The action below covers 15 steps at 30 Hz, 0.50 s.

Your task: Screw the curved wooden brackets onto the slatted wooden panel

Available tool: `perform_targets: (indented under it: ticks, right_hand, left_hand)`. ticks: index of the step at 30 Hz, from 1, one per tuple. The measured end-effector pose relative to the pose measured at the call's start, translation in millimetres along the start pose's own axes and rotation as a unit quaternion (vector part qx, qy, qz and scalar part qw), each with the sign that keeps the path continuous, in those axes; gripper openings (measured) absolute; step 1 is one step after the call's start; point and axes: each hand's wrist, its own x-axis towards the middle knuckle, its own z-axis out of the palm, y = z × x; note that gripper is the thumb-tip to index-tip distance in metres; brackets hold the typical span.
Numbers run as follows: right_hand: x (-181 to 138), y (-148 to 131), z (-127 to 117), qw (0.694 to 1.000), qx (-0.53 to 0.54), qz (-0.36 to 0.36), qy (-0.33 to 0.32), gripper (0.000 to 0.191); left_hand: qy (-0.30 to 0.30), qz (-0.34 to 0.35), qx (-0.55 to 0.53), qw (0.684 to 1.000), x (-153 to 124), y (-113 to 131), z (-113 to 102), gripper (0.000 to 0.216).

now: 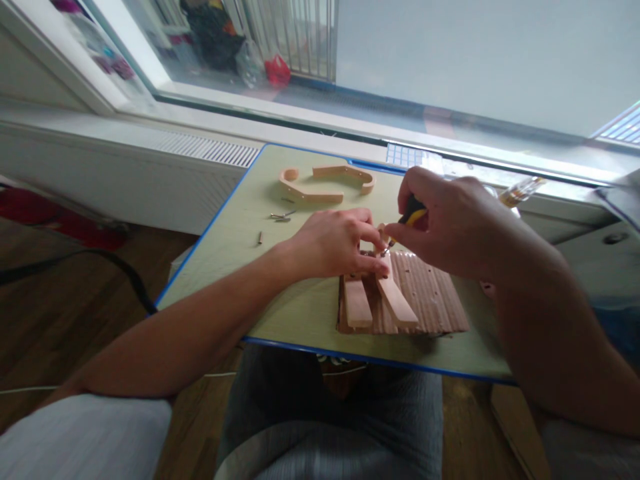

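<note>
My right hand is wrapped round the black and yellow handle of a screwdriver. The screwdriver's tip points down and left, towards a wooden strip on a piece of corrugated cardboard. Close beside the tip, my left hand presses its bent fingers on the upper part of that strip; what lies under the fingertips is partly hidden. A second wooden strip lies to the left on the same cardboard, its top end under my left hand.
Two hook-shaped wooden pieces lie at the back of the blue-edged table. Several small metal screws and a single screw are left of my hands. Behind the table runs a white window ledge.
</note>
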Motion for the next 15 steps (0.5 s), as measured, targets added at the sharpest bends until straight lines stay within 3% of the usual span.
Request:
perform_targets:
  ticks: [15]
  right_hand:
    - [6.2, 0.8, 6.8, 0.997, 0.036, 0.067, 0.021, 0.02]
  left_hand:
    - [-0.005, -0.004, 0.005, 1.0, -0.7, 1.1, -0.5, 0.035]
